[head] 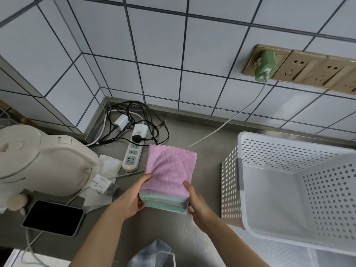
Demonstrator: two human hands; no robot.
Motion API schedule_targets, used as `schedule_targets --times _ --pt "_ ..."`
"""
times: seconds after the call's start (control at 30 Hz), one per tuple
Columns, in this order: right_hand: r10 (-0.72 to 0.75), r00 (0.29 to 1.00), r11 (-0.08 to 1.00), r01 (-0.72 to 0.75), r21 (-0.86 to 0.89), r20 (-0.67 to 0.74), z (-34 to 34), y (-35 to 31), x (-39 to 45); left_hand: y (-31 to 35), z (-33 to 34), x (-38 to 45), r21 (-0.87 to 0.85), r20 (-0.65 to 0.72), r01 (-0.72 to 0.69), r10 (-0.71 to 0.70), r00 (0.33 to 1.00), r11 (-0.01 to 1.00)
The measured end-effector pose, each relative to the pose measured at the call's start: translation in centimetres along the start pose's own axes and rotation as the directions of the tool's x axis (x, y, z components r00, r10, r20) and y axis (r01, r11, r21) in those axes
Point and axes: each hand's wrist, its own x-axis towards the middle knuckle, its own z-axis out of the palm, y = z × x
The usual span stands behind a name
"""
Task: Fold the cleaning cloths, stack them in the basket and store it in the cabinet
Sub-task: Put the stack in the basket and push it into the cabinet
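Fluffy cloths (169,170); perforated plastic basket (289,189); glossy tiles (154,45)

A grey metal countertop (208,143) carried a white perforated plastic basket (289,189) right of the hands, a white power strip (134,149) and black-screened phone (54,217) left.

Basket (325,191) open (top clear); power strip (134,148) crowds left.

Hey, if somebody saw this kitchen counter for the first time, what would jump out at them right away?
First the stack of folded cloths, pink on top with green layers below, held at counter centre between the left hand and right hand. Next, the big white perforated basket standing empty at the right. Behind the cloths, a tangle of black cables sprawls over a white power strip in the tiled corner.
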Motion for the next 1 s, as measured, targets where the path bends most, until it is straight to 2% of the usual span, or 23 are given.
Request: schedule_targets --times 0.1,0.2,0.37,0.6,0.8,1.0 --pt "0.027 1.000 0.999 -0.027 0.041 0.014 0.3 -0.5 -1.0 -0.8 0.1 -0.9 -0.037 -0.034 -0.027 0.025 0.999 0.999" --pt "0.047 0.998 0.990 -0.053 0.133 0.046 0.7 -0.7 -1.6 -1.4 0.3 -2.4 -0.139 0.026 -0.077 0.082 0.996 0.987" --pt "-0.036 0.999 0.980 0.033 0.196 0.011 1.6 -1.5 -3.4 -1.1 0.9 -6.3 -0.233 -0.026 -0.236 0.237 0.971 0.943" --pt "-0.261 0.960 0.954 0.240 0.178 0.104 -0.7 -5.6 -10.3 0.6 4.0 -14.0 -0.273 -0.046 -0.420 0.424 0.904 0.866" --pt "-0.370 0.921 0.918 0.343 0.201 0.119 -6.8 -8.4 -17.0 1.3 11.0 -19.9 -0.235 0.003 -0.545 0.561 0.828 0.805" --pt "-0.418 0.907 0.903 0.409 0.132 0.052 -16.2 -9.2 -19.8 1.2 19.4 -20.7 -0.176 0.074 -0.535 0.553 0.830 0.827"
